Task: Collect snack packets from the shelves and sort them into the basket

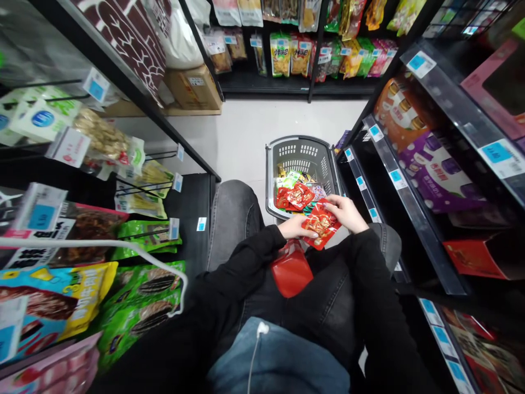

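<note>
A red snack packet point(322, 225) is gripped between my two hands over the near rim of a grey plastic shopping basket point(272, 175). My left hand point(296, 226) is closed on its left edge, thumb on top. At the upper right edge, my right hand point(348, 213) pinches the same packet. Inside the basket lie more red packets point(298, 195), a green-and-white packet point(290, 179) and other small colourful ones, partly covered. A red box or pouch point(292, 271) rests between my thighs, below my hands; its exact kind cannot be made out.
Shelves stand close on both sides. Hanging green snack bags point(143, 298) and a white rod point(135, 249) jut in at the left. Purple boxes point(437, 169) line the right shelf point(414, 219). A cardboard box point(194, 90) sits on the far left; pale floor point(241, 131) shows beyond my knees.
</note>
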### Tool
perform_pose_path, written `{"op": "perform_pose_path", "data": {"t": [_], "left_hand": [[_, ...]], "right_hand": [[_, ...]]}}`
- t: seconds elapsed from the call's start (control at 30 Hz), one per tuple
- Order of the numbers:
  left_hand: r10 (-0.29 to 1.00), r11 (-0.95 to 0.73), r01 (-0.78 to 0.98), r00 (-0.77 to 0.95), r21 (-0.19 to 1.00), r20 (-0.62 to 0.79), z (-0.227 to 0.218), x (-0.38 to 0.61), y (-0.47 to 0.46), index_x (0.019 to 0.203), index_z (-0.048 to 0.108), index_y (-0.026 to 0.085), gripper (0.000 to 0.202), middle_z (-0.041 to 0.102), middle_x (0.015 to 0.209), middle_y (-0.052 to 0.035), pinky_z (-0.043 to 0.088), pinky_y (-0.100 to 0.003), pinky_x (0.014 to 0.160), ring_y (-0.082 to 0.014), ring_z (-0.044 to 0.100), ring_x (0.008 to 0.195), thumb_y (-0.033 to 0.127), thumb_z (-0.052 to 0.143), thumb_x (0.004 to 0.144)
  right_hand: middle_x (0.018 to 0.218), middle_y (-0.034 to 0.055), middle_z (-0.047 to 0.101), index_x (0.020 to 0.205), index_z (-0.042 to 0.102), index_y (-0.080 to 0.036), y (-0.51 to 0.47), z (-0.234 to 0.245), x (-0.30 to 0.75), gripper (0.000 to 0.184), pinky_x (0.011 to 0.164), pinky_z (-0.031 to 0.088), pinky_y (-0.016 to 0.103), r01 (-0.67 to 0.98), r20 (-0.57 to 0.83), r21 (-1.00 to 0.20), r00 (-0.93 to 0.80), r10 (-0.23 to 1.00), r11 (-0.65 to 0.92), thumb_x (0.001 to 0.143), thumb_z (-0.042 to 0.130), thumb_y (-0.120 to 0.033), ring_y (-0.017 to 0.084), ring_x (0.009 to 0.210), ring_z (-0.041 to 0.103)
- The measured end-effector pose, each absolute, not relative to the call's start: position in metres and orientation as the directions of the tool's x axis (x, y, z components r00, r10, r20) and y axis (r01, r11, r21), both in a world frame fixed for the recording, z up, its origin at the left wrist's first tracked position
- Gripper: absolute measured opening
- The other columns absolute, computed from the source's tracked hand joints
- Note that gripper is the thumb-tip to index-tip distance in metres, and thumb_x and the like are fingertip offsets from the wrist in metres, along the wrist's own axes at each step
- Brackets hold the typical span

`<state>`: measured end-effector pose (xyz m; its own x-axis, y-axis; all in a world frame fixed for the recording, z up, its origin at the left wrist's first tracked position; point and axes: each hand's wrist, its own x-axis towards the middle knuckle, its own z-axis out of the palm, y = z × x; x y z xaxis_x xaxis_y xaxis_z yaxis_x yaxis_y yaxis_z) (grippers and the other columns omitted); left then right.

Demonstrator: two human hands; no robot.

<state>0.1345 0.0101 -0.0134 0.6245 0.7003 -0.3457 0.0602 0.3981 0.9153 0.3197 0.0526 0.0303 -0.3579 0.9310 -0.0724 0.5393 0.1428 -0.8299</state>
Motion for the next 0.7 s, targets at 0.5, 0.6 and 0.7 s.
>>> {"op": "perform_pose_path", "data": {"t": [0.5, 0.6, 0.7], "left_hand": [[0.88, 0.304, 0.223, 0.308, 0.926, -0.363, -0.038, 0.136, 0.023, 0.076, 0.068, 0.009, 0.038, 0.069, 0.079, -0.0054, 0.048, -0.03, 0.081, -0.0199, 0.062, 0.08, 0.025, 0.08, 0.045], [0.91, 0.315, 0.223, 0.207, 0.923, -0.36, -0.038, 0.134, 0.025, 0.078, 0.068, 0.008, 0.038, 0.069, 0.081, -0.0065, 0.048, -0.03, 0.08, -0.0203, 0.062, 0.081, 0.029, 0.079, 0.049], [0.934, 0.303, 0.232, 0.121, 0.924, -0.337, -0.037, 0.131, 0.027, 0.079, 0.068, 0.007, 0.036, 0.069, 0.083, -0.0082, 0.048, -0.031, 0.079, -0.021, 0.062, 0.081, 0.031, 0.077, 0.054]], "right_hand": [[0.093, 0.0095, 0.069, 0.087, 0.066, -0.012, 0.039, -0.031, 0.305, 0.046, 0.08, 0.049, 0.038, 0.093, -0.28, -0.959, -0.183, 0.942, -0.267, 0.055, 0.076, -0.044, 0.024, 0.086, 0.063], [0.091, 0.0077, 0.069, 0.085, 0.066, -0.014, 0.041, -0.032, 0.302, 0.043, 0.079, 0.05, 0.038, 0.125, -0.275, -0.96, -0.253, 0.928, -0.251, 0.056, 0.075, -0.043, 0.024, 0.085, 0.063], [0.088, 0.005, 0.069, 0.083, 0.067, -0.015, 0.041, -0.03, 0.301, 0.04, 0.081, 0.05, 0.037, 0.137, -0.259, -0.965, -0.342, 0.903, -0.225, 0.055, 0.076, -0.042, 0.023, 0.086, 0.063]]}}
